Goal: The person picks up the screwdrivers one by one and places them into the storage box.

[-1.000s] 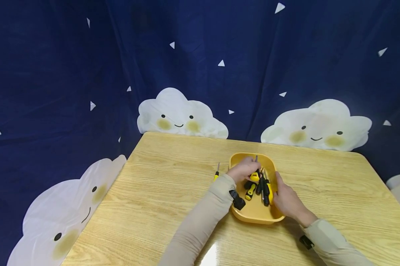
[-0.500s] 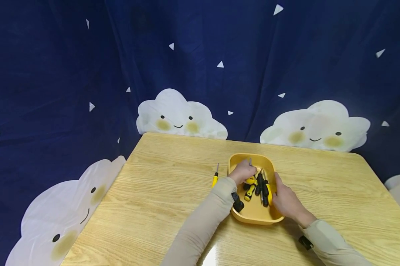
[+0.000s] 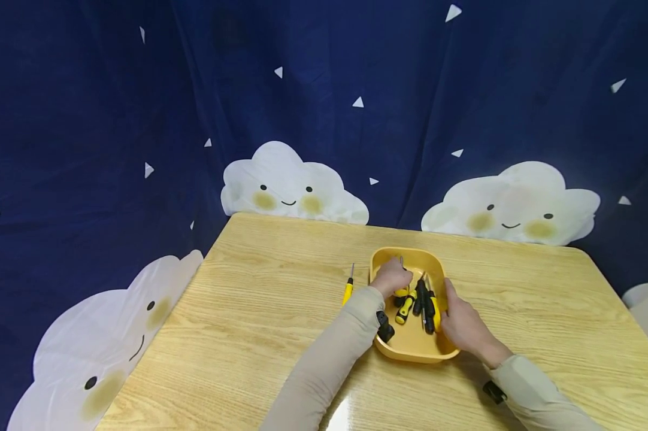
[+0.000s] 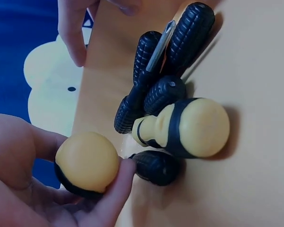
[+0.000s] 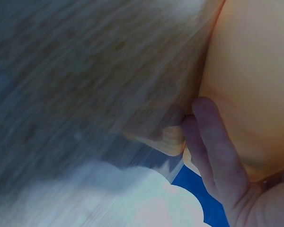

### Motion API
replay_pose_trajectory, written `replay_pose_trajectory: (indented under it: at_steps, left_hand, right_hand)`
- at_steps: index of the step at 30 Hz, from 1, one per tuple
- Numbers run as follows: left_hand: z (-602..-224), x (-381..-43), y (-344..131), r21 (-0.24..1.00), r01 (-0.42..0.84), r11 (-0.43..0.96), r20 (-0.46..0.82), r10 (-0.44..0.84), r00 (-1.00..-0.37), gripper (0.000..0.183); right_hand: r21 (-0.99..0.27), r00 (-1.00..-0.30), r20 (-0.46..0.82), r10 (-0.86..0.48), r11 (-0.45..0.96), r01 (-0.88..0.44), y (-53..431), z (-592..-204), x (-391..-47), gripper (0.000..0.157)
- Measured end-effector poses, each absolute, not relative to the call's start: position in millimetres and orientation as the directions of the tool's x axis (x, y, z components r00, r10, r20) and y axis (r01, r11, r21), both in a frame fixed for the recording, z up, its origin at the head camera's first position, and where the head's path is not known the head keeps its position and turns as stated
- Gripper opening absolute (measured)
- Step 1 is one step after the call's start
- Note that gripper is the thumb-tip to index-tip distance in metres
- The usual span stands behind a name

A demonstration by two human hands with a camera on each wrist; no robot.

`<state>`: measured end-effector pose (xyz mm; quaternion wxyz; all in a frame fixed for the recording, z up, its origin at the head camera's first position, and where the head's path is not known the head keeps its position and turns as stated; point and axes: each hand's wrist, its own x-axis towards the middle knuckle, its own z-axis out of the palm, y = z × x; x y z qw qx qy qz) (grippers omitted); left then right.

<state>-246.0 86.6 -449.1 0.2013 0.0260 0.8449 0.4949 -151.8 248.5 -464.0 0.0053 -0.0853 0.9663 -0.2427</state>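
A yellow-orange plastic bin [image 3: 417, 358] stands on the wooden table with several screwdrivers lying inside. My left hand [image 3: 391, 278] is over its far left part, gripping a screwdriver [image 4: 87, 161] by its yellow-and-black handle, butt toward the wrist camera. The shaft tip shows beyond the fingers in the head view. Nearest to this hand are a stubby yellow-and-black screwdriver [image 4: 199, 127] and a black handle [image 4: 158, 168]. My right hand [image 3: 466, 323] holds the bin's right wall, thumb at the inner side and fingers [image 5: 220, 151] along the outside.
Left of the bin, another yellow-handled screwdriver [image 3: 348, 289] lies on the wooden table [image 3: 259, 311], partly behind the left sleeve. Black-handled screwdrivers [image 3: 425, 302] cluster toward the bin's right side. A dark blue curtain [image 3: 324, 120] with clouds hangs behind the table.
My left hand has shifted left with the screwdriver, away from the other screwdrivers in the bin. My right hand keeps its hold on the bin wall.
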Motion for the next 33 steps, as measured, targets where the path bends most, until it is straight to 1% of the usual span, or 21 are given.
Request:
replay_pose_trajectory:
  at_steps: [1,5,8,15,16,20,22,23,28,29,30,33]
  left_hand:
    - [-449.4,-246.3,86.4,0.843,-0.152,0.517,-0.312,0.238,-0.920,0.052]
    - [-450.4,-247.3,85.9,0.841,-0.157,0.518,-0.309,0.222,-0.925,0.049]
    - [-451.1,-248.1,85.9,0.837,-0.163,0.523,-0.314,0.212,-0.926,0.056]
    - [-451.2,-248.5,87.8,0.808,-0.156,0.568,-0.321,0.203,-0.925,0.059]
    - [-451.2,-248.3,88.0,0.804,-0.152,0.575,-0.322,0.206,-0.924,0.057]
    - [-450.9,-247.5,88.9,0.797,-0.142,0.588,-0.319,0.209,-0.924,0.034]
    - [-450.6,-247.3,88.9,0.784,-0.143,0.604,-0.327,0.207,-0.922,0.010]
    - [-450.6,-247.0,88.9,0.781,-0.143,0.609,-0.326,0.202,-0.924,0.005]
    - [-448.8,-244.6,88.8,0.772,-0.157,0.615,-0.321,0.165,-0.933,0.015]
    - [-448.4,-243.8,88.5,0.779,-0.159,0.607,-0.316,0.161,-0.935,0.020]
    - [-447.7,-243.1,88.2,0.783,-0.158,0.601,-0.312,0.161,-0.936,0.029]
    - [-446.2,-242.5,87.5,0.802,-0.143,0.580,-0.297,0.179,-0.938,0.043]
  right_hand:
    - [-0.470,-0.985,0.034,-0.168,0.868,-0.164,248.4,-463.9,-151.9,0.068]
    - [-0.469,-0.985,0.038,-0.169,0.867,-0.167,248.3,-463.6,-151.8,0.067]
    - [-0.468,-0.985,0.037,-0.169,0.868,-0.167,248.6,-463.6,-152.0,0.067]
    - [-0.471,-0.984,0.034,-0.173,0.866,-0.168,249.6,-463.5,-152.5,0.069]
    - [-0.472,-0.984,0.032,-0.173,0.866,-0.168,249.6,-463.6,-152.3,0.069]
    - [-0.476,-0.985,0.018,-0.172,0.865,-0.159,249.7,-463.8,-151.7,0.069]
    - [-0.474,-0.985,0.013,-0.170,0.866,-0.155,249.5,-463.6,-151.5,0.069]
    - [-0.473,-0.985,0.012,-0.169,0.867,-0.155,249.4,-463.5,-151.5,0.069]
    - [-0.479,-0.986,0.009,-0.167,0.865,-0.151,248.7,-462.9,-151.1,0.070]
    - [-0.480,-0.986,0.009,-0.166,0.865,-0.150,248.6,-462.8,-151.0,0.070]
    - [-0.482,-0.986,0.009,-0.165,0.864,-0.149,248.5,-462.6,-150.9,0.070]
    - [-0.483,-0.986,0.008,-0.164,0.863,-0.148,248.4,-462.1,-150.8,0.070]
